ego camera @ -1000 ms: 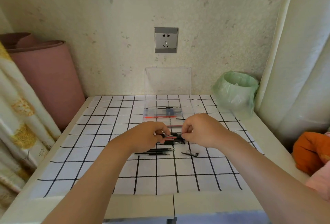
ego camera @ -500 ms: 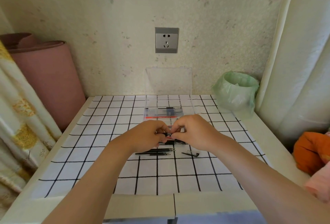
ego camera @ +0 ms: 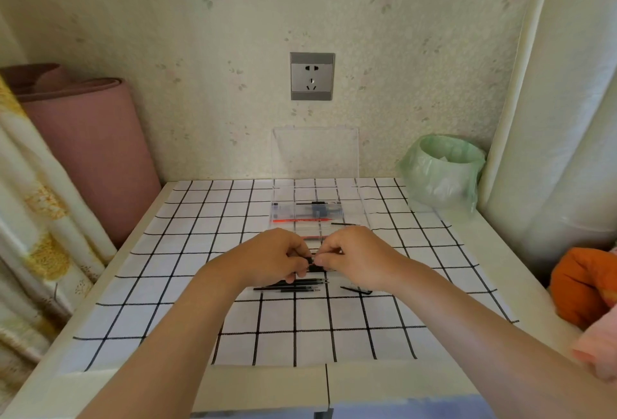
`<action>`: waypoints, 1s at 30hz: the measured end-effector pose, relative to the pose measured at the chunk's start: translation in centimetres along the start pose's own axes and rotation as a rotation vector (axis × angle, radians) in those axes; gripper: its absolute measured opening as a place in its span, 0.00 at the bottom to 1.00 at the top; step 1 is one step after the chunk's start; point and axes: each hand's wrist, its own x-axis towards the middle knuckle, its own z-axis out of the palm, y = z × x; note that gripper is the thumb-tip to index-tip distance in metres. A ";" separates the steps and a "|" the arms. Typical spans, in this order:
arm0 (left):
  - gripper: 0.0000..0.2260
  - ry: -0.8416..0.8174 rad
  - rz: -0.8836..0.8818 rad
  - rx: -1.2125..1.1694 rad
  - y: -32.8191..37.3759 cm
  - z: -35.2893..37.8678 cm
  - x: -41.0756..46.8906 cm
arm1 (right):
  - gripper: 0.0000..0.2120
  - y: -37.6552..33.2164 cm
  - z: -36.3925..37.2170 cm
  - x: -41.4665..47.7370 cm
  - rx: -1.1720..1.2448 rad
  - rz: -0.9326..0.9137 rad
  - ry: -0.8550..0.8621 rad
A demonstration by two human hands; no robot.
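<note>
My left hand and my right hand meet over the middle of the checked cloth, both pinching a small black pen part between their fingertips. Most of that part is hidden by my fingers. Just in front of my hands lie several thin black pen refills side by side. A short black clip piece lies to their right. Behind my hands stands an open clear plastic box with a red pen and dark pens inside, its lid leaning against the wall.
A green-bagged bin stands at the back right corner. A pink rolled mat leans at the left, beside a patterned curtain. An orange cloth lies at the right edge. A wall socket is above the box.
My two hands have drawn together: a second ago a gap showed between them with a pen in it, and now their fingertips touch around the small black part.
</note>
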 end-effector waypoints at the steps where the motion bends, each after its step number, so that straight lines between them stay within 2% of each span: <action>1: 0.05 -0.010 -0.003 0.010 0.0 0.0 0.0 | 0.11 0.0 0.0 -0.1 -0.008 0.007 -0.043; 5: 0.05 -0.033 -0.001 0.015 0.5 0.0 -0.1 | 0.11 0.0 -0.4 -0.5 -0.014 0.031 -0.106; 7: 0.05 -0.032 0.000 0.008 0.7 0.0 -0.2 | 0.12 -0.1 -0.5 -0.6 -0.020 0.034 -0.061; 11: 0.05 -0.034 0.001 0.013 0.7 0.2 -0.1 | 0.07 -0.1 -0.6 -0.6 -0.037 0.012 -0.027; 15: 0.05 -0.030 0.011 0.024 0.6 0.1 -0.1 | 0.14 -0.3 -0.9 -0.8 -0.061 0.027 -0.121; 23: 0.04 -0.024 0.014 0.015 0.7 0.2 -0.1 | 0.06 -0.4 -1.3 -1.1 -0.084 0.014 -0.065; 25: 0.04 -0.023 0.008 0.013 0.6 0.1 -0.1 | 0.10 -0.5 -1.3 -1.1 -0.111 0.018 -0.132; 27: 0.05 -0.026 0.006 0.012 0.6 0.1 -0.1 | 0.11 -0.3 -1.2 -1.0 -0.125 0.026 -0.161; 30: 0.04 -0.022 0.013 0.022 0.7 0.1 -0.1 | 0.12 -0.2 -1.1 -1.0 -0.134 0.017 -0.098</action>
